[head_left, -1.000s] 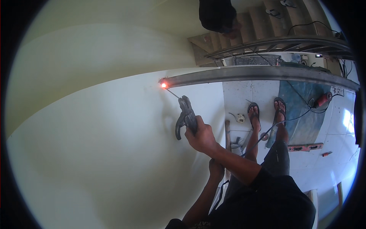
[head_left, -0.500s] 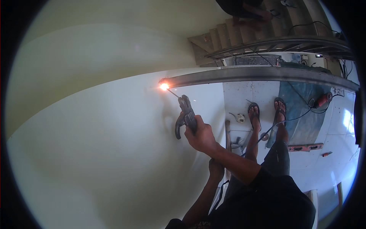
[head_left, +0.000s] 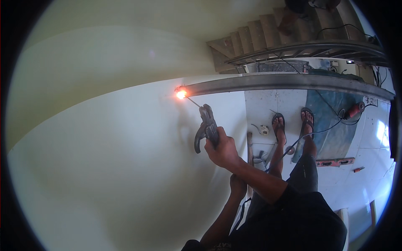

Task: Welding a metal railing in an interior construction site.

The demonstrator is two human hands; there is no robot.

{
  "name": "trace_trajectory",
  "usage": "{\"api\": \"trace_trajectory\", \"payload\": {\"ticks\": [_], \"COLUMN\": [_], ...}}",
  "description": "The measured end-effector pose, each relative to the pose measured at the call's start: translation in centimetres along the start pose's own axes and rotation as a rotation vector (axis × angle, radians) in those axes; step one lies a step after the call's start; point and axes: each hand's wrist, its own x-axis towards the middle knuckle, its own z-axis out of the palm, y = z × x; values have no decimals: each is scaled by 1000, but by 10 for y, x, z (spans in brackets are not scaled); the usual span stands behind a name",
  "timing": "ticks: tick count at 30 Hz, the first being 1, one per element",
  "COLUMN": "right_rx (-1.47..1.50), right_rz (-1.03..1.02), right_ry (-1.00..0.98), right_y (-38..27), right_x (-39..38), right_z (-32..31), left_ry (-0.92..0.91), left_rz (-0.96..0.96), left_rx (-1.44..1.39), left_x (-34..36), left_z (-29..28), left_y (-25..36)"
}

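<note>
My right hand [head_left: 224,149] is closed round the grip of a black welding electrode holder [head_left: 208,121]. From the holder's jaws a thin welding rod [head_left: 192,101] runs up and left to a bright orange-white arc [head_left: 181,93]. That glow sits at the left end of a long grey metal beam [head_left: 268,82], where the beam meets the pale wall [head_left: 138,138]. Below my right forearm, my left hand [head_left: 238,186] is pressed up close under it. The forearm hides its fingers, so I cannot see whether it holds anything.
Beyond the beam, a staircase [head_left: 255,35] with a metal railing [head_left: 305,48] rises, and a person [head_left: 295,8] is on it. On the tiled floor lie a red angle grinder [head_left: 356,109] with its cable, a tape measure [head_left: 264,130], a red spirit level [head_left: 335,162] and a green sheet [head_left: 324,125].
My right hand and the electrode holder have shifted slightly right, while the arc stays at the beam's end. The person on the stairs has moved right.
</note>
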Motion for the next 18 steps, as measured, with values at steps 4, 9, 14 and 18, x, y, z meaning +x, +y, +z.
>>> {"api": "trace_trajectory", "payload": {"ticks": [4, 9, 14, 18], "right_rx": [-17, -18, 4, 26], "right_rz": [-31, -46, -84, -189], "right_ry": [19, 29, 29, 68], "right_y": [2, 0, 3, 12], "right_x": [2, 3, 7, 10], "right_z": [2, 4, 8, 11], "left_ry": [-8, 0, 19, 53], "left_rz": [28, 27, 25, 145], "left_rx": [14, 15, 6, -10], "left_x": [0, -1, 2, 2], "left_z": [2, 5, 7, 4], "left_y": [-7, -13, -18, -17]}}
